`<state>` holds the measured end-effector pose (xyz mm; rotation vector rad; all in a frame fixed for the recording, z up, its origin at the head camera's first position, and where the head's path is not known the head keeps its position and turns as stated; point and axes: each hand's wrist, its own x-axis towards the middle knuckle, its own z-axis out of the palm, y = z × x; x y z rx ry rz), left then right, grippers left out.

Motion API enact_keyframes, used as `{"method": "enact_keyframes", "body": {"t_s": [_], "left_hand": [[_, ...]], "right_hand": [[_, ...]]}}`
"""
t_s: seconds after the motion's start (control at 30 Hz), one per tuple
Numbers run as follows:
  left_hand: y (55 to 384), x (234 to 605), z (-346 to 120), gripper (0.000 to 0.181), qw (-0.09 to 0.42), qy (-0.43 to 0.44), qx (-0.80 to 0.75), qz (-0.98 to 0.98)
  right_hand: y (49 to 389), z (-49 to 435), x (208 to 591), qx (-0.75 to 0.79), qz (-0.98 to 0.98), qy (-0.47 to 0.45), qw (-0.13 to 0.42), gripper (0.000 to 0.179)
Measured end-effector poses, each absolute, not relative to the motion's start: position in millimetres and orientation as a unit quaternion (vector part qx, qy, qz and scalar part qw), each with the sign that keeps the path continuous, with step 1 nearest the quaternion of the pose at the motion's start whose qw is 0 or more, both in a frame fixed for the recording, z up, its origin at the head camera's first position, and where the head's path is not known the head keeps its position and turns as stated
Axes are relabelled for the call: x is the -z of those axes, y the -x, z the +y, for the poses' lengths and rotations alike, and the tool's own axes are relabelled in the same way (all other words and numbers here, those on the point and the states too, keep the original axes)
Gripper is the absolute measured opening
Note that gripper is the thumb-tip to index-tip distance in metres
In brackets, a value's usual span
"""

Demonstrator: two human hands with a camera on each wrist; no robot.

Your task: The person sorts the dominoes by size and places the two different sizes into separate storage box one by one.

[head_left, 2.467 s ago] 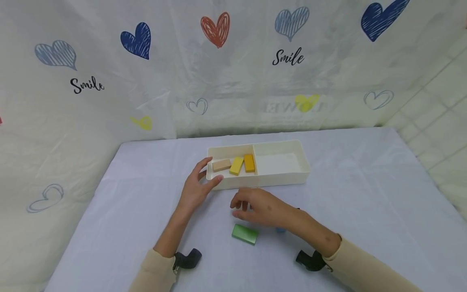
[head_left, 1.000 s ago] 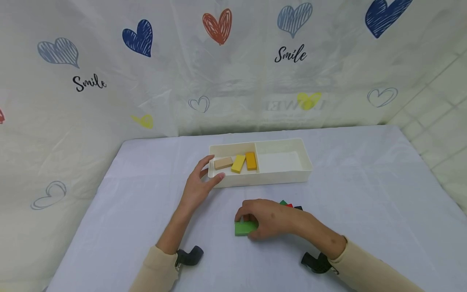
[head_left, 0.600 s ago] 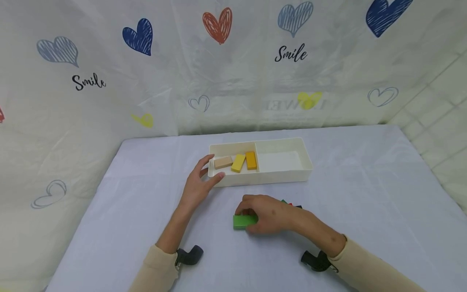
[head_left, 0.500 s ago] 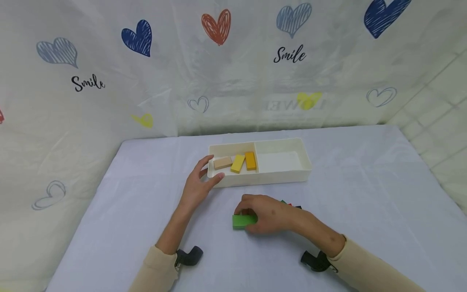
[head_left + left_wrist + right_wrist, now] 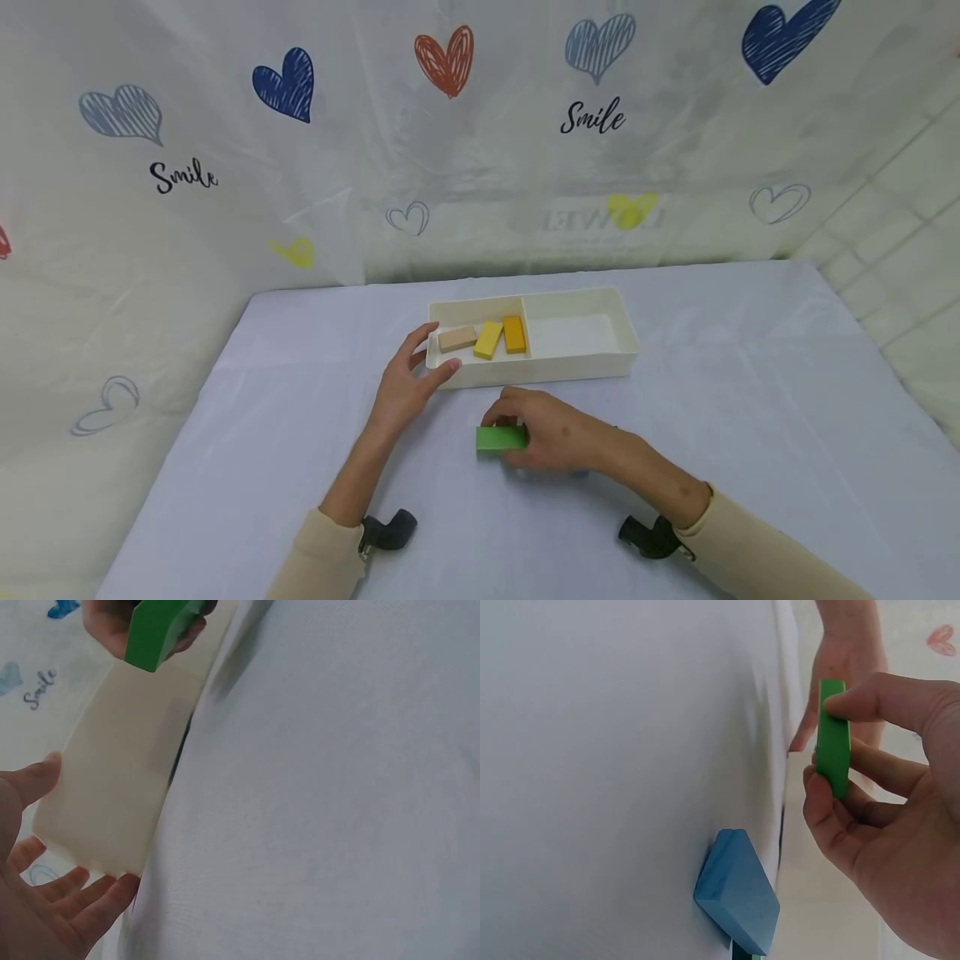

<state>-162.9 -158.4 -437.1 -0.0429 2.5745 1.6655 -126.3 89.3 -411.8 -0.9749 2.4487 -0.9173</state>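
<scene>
My right hand (image 5: pixel 558 429) pinches a green block (image 5: pixel 498 439) between thumb and fingers. In the right wrist view the green block (image 5: pixel 832 742) stands off the tabletop, thumb on one face and fingertips on the other. At the left end of a white two-compartment tray (image 5: pixel 570 367), my left hand (image 5: pixel 399 396) holds the corner, thumb at the front wall and fingers round the end. Inside the left compartment lie a beige block (image 5: pixel 457 338), a yellow block (image 5: pixel 488 341) and an orange block (image 5: pixel 514 334); the right compartment is bare.
A blue block (image 5: pixel 739 892) lies on the white cloth (image 5: pixel 300 467), with a dark green piece (image 5: pixel 744 951) partly hidden behind it. My right forearm covers most of that spot in the head view. A printed curtain (image 5: pixel 480 150) hangs behind the table.
My right hand has come down to the green block, taken hold of it, and carried it toward the tray. The left hand has stayed at the tray's end.
</scene>
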Motion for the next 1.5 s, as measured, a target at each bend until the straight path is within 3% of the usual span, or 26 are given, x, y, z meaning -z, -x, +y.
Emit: {"method": "enact_keyframes", "body": {"t_s": [0.8,1.5], "left_hand": [[164,440,-158,0.073,0.036,0.014,-0.548,0.836],[164,439,-157,0.072,0.031,0.008,-0.546,0.837]], "right_hand": [[134,93,401,0.382,0.861,0.319,0.104,0.039],[142,94,394,0.441,0.837,0.325,0.004,0.045]]}}
